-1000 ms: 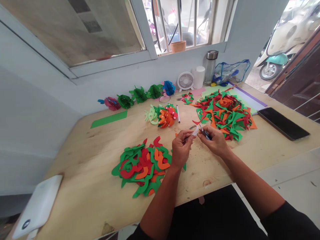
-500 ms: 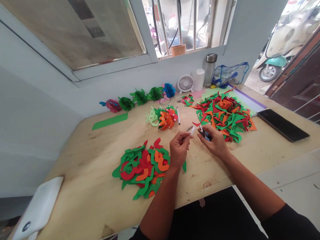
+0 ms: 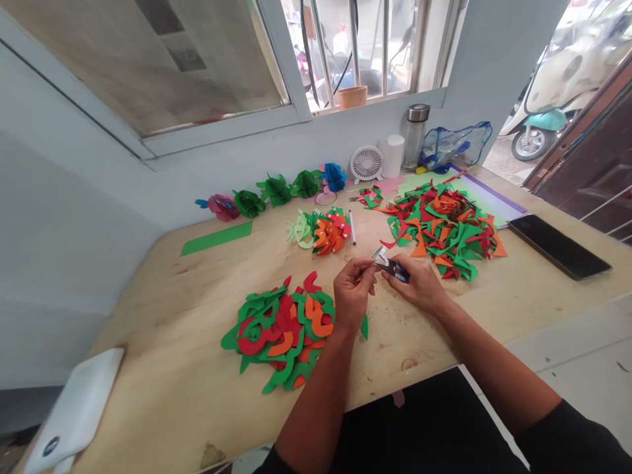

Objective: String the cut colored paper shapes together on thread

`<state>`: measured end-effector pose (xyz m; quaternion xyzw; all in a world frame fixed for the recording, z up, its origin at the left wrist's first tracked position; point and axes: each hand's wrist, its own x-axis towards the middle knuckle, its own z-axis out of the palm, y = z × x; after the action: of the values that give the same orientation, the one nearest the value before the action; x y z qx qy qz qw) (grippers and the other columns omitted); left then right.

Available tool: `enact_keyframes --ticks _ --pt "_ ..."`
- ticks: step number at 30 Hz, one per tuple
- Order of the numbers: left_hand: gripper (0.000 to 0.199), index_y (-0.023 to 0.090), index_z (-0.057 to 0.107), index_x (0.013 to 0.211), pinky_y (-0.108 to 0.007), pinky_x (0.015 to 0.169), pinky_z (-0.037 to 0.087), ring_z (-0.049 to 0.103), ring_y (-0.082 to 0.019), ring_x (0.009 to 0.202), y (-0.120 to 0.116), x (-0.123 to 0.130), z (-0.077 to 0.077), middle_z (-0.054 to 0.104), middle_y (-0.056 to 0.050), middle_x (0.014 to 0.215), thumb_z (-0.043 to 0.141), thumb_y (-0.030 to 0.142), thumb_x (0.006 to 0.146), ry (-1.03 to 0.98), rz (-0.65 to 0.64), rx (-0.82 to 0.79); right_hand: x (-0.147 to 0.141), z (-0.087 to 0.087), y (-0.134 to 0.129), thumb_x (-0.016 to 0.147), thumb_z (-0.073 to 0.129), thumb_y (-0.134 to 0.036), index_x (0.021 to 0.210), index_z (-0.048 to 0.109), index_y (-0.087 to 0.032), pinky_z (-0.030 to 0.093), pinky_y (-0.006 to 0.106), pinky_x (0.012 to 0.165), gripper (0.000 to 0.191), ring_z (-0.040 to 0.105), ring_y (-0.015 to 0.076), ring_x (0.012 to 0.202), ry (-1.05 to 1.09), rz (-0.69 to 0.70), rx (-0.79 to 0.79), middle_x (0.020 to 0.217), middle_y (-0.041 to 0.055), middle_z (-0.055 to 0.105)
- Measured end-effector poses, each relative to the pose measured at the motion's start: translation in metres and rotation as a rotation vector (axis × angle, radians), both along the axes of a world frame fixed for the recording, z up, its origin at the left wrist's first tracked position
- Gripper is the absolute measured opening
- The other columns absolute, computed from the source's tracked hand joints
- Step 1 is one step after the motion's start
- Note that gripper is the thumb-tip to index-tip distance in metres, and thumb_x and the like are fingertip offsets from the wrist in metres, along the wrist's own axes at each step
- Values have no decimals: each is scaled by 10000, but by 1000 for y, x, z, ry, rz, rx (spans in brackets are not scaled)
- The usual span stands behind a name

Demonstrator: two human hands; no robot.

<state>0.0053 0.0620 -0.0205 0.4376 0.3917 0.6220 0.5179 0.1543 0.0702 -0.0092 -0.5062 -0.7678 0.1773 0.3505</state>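
My left hand (image 3: 354, 288) is closed in a pinch on a small white piece (image 3: 379, 253), too small to make out fully. My right hand (image 3: 419, 282) grips small black scissors (image 3: 396, 269) with some blue on the handles. Their bright tips meet the white piece at the left fingertips. Left of my left wrist lies a heap of cut green, red and orange curved pieces (image 3: 281, 322), partly hidden by the forearm. Beyond my hands sits a small cluster of orange pieces (image 3: 330, 236) with white squares on them.
A big pile of paper scraps (image 3: 449, 227) lies beyond my right hand, with a black phone (image 3: 559, 246) to its right. A white marker (image 3: 352, 228), a green strip (image 3: 217, 238), a small fan (image 3: 366, 164) and a glass bottle (image 3: 413, 139) stand or lie farther back.
My right hand has moved left with the scissors, closing the gap to the white piece. My left hand has barely shifted.
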Motion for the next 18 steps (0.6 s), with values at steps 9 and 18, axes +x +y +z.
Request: enact_keyframes --ticks 9,18 --pt "182 192 663 870 -173 441 395 470 -57 511 1 0 -5 611 16 686 686 308 732 -9 -39 18 1 -2 1 817 548 -474 865 599 -188 344 213 547 294 499 119 561 -19 33 -48 634 -1 579" --pt "193 186 663 864 -175 428 389 456 -53 486 1 0 -2 604 17 666 684 320 727 9 -29 20 1 1 0 836 526 -478 827 601 -176 323 210 543 312 454 108 548 -24 50 -21 617 -9 544"
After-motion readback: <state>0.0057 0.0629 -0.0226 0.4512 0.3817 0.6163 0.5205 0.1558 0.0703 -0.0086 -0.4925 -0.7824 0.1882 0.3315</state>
